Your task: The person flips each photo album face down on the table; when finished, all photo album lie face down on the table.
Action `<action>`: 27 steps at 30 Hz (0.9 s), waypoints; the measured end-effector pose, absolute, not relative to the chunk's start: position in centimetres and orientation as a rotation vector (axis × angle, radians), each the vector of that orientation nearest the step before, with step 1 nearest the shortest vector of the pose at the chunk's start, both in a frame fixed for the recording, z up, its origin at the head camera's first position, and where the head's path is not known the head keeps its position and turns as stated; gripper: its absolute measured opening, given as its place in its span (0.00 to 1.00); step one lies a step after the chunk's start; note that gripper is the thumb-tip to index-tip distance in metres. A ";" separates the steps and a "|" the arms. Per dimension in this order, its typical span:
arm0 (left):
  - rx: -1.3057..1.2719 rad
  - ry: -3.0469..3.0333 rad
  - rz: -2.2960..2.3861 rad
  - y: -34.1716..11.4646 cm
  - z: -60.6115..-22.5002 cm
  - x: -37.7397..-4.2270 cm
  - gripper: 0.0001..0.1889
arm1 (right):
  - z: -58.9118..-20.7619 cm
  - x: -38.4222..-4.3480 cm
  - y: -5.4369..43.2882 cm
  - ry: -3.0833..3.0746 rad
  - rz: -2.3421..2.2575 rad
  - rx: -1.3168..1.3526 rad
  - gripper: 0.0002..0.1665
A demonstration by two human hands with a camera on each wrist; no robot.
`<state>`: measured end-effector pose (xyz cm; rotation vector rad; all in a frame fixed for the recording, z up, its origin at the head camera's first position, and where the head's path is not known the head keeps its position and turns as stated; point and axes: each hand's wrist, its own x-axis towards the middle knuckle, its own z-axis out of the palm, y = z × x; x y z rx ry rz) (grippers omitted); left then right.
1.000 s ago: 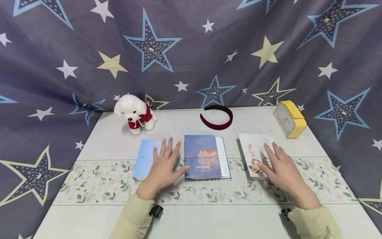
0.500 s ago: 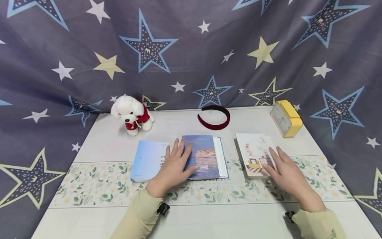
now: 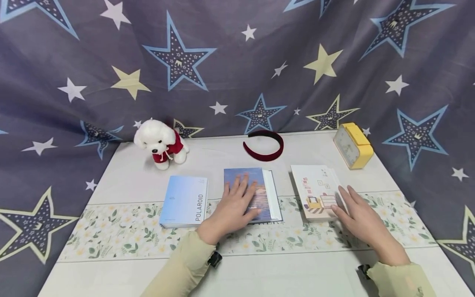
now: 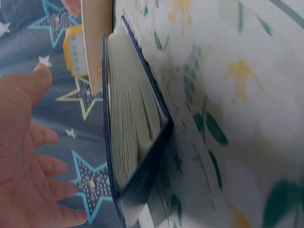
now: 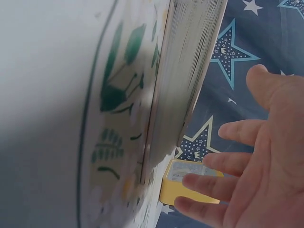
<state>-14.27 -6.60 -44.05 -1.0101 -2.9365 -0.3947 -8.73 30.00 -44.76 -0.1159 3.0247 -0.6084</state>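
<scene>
My left hand (image 3: 233, 208) is over the dark blue photo album (image 3: 272, 198) in the middle, fingers spread. In the left wrist view a gap shows between the palm and the album's cover, and the album's thick page block (image 4: 130, 104) faces the camera. On the right, my right hand (image 3: 361, 216) hovers at the right edge of a white album (image 3: 311, 185) with small printed pictures. Its fingers (image 5: 228, 166) are loosely extended and hold nothing in the right wrist view. A light blue album (image 3: 183, 202) marked POLAROID lies left of my left hand.
Behind the albums are a white plush dog (image 3: 154, 136) in a red top, a dark red headband (image 3: 265, 156) and a yellow clock (image 3: 358, 144). A starry curtain (image 3: 222, 41) hangs at the table's back edge. A floral strip (image 3: 118, 231) crosses the white tabletop.
My left hand has moved right, from over the light blue album to over the photo album. My right hand has shifted slightly right, uncovering more of the white album. The view has drifted slightly.
</scene>
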 end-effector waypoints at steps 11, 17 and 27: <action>-1.131 -2.936 -0.337 -3.5 -44.2 -14.5 0.42 | -44.8 -8.5 30.5 3.019 -0.631 -0.086 0.46; -1.211 -2.930 -0.294 -1.5 -44.3 -14.2 0.42 | -44.8 -8.3 30.9 2.976 -0.700 -0.025 0.48; -1.323 -2.878 -0.173 1.7 -44.9 -13.4 0.40 | -44.9 -8.2 31.3 2.910 -0.709 0.099 0.52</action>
